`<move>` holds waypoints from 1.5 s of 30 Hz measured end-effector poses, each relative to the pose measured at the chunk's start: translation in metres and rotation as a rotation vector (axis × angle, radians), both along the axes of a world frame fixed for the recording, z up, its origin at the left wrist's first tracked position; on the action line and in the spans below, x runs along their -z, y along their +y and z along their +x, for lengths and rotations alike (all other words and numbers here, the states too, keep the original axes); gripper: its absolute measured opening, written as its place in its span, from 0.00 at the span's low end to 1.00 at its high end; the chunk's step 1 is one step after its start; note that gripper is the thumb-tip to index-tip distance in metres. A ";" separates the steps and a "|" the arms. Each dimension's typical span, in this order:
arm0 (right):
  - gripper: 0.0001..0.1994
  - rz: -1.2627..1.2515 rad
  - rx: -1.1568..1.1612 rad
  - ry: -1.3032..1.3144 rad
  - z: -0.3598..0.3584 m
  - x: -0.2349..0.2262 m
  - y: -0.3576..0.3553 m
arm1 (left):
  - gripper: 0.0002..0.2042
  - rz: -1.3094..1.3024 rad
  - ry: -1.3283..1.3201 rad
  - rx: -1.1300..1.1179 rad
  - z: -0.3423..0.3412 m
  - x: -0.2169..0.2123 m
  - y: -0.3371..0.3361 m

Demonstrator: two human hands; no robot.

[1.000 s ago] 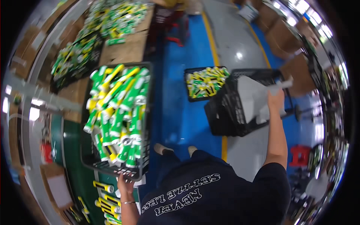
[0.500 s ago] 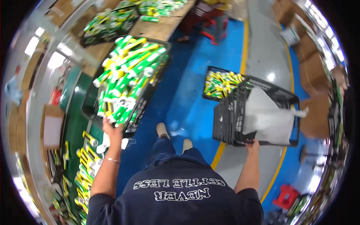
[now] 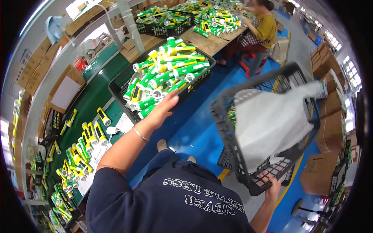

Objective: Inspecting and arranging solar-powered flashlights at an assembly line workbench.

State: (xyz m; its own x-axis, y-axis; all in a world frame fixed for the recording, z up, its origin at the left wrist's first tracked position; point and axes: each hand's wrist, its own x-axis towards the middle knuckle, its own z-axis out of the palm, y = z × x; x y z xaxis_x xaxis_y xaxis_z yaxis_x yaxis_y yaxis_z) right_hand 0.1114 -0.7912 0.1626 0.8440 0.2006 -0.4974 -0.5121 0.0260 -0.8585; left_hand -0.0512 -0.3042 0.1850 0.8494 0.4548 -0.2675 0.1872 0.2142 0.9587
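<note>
My right hand (image 3: pixel 272 185) grips the near end of a black plastic crate (image 3: pixel 228 130), lifted and tilted on my right. A white sheet (image 3: pixel 268 120) lies inside that crate and a piece of it sticks out over the far right side. My left hand (image 3: pixel 163 110) is open, fingers stretched out, beside the near end of another black crate (image 3: pixel 116 86). This one is heaped with green, yellow and white flashlights (image 3: pixel 167 73) and stands at the end of the wooden table. Whether my left fingers touch it, I cannot tell.
More flashlights (image 3: pixel 83 145) lie on the green bench (image 3: pixel 99 83) at left. Farther off, a person (image 3: pixel 264 31) sits at the wooden table (image 3: pixel 194 42), which carries a flashlight pile and another filled crate (image 3: pixel 151 29). Other black crates (image 3: pixel 224 159) are below the lifted one. Cardboard boxes (image 3: pixel 320 171) line the right.
My right hand has raised the crate with the white sheet off the stack and tilted it. My left hand has let go of the heaped crate and opened. The view has swung round.
</note>
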 end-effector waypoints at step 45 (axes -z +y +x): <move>0.30 -0.427 -0.891 0.322 -0.205 0.123 0.662 | 0.34 -0.107 -0.069 -1.026 -0.487 -0.046 0.509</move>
State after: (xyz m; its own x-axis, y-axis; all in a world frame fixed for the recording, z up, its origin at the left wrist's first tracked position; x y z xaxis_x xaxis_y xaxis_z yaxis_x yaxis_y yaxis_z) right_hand -0.0934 -0.1293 0.0395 0.2907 0.4405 -0.8494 -0.4036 -0.7484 -0.5262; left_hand -0.5384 0.2043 0.2309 0.0812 0.9458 -0.3143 -0.1884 0.3242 0.9270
